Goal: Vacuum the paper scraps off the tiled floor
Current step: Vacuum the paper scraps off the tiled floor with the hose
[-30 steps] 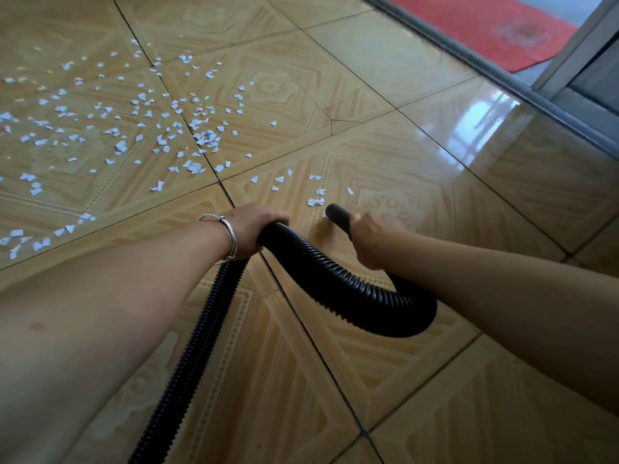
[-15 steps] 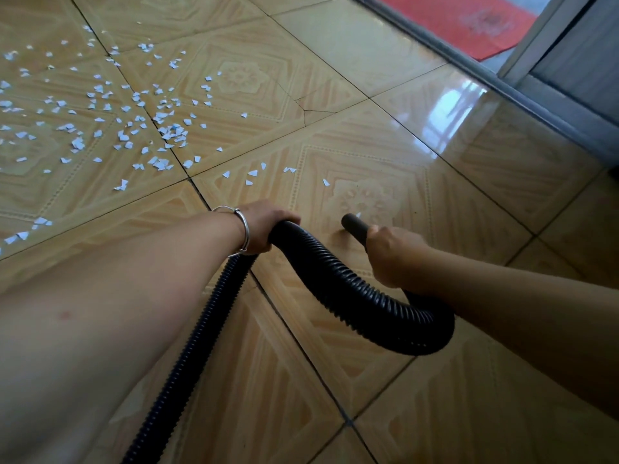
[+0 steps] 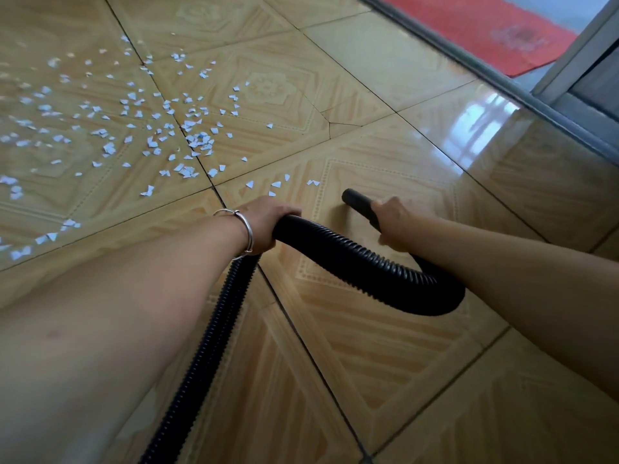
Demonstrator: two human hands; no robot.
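A black ribbed vacuum hose [image 3: 351,259] loops across the tan patterned tiled floor [image 3: 385,346]. My left hand [image 3: 268,222], with a silver bangle on the wrist, grips the hose where it bends. My right hand [image 3: 393,222] grips the smooth black nozzle [image 3: 355,199], whose mouth points up-left just above the tile. Three or so white paper scraps [image 3: 278,184] lie a short way ahead of the nozzle. Several more paper scraps [image 3: 197,142] are scattered thickly over the tiles at the upper left.
A grey door threshold [image 3: 502,82] runs diagonally across the upper right, with a red mat [image 3: 495,31] beyond it and a grey door frame [image 3: 582,61] at the far right. A cracked tile corner [image 3: 330,123] lies ahead of the nozzle.
The scraps that lay right at the nozzle a second ago are gone. The nozzle and both hands have stayed together on the hose while the view shifted.
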